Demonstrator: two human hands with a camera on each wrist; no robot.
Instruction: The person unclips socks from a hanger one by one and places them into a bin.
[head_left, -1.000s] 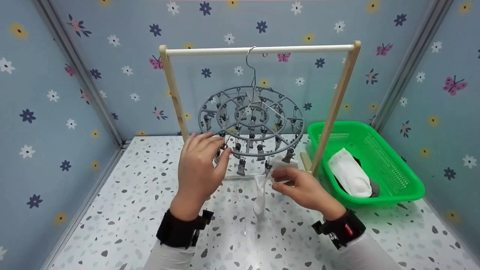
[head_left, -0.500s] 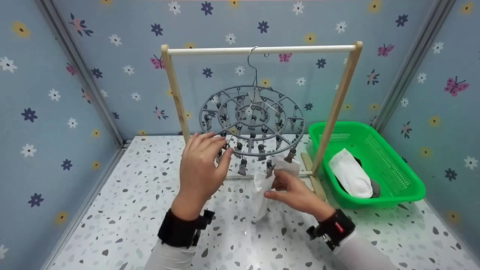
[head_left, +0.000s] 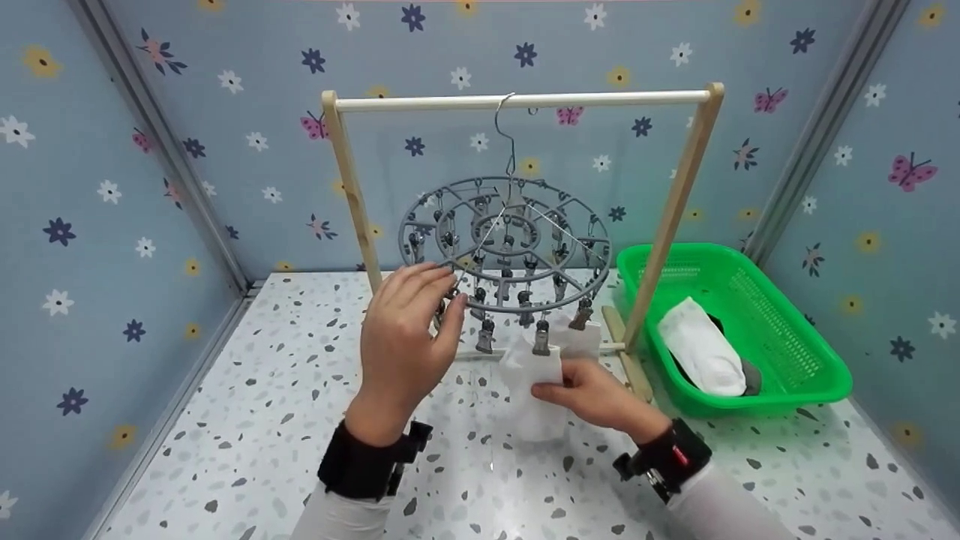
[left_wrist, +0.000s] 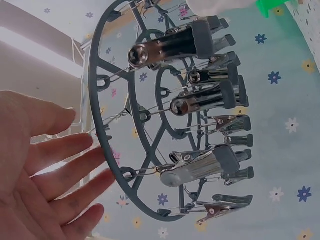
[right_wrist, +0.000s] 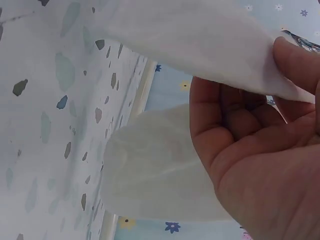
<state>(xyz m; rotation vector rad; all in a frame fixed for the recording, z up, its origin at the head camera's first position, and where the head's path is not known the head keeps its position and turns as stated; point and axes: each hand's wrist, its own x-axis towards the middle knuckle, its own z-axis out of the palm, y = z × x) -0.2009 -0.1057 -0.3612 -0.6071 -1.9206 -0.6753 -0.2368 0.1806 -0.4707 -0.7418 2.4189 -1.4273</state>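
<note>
A round grey clip hanger [head_left: 504,279] with several metal clips hangs by its hook. One front clip [head_left: 541,339] grips the top of a white sock [head_left: 534,397]. My right hand [head_left: 604,394] pinches that sock's edge between thumb and fingers, just below the clip. Behind it a second white sock [right_wrist: 155,165] hangs from another clip [head_left: 581,315]. At the hanger's front left is my left hand [head_left: 405,337], its fairly straight fingertips right at the rim [left_wrist: 100,125] in the left wrist view.
A wooden rack [head_left: 679,202] carries the hanger on its white bar [head_left: 600,98]. To the right stands a green basket [head_left: 817,352] with a white sock [head_left: 701,349] and something dark grey in it. Flower-patterned walls enclose the speckled table [head_left: 247,420].
The right hand has moved slightly down and turned the clipped front sock from edge-on to face the head camera. The hanger has shifted slightly; the left hand stays at its rim.
</note>
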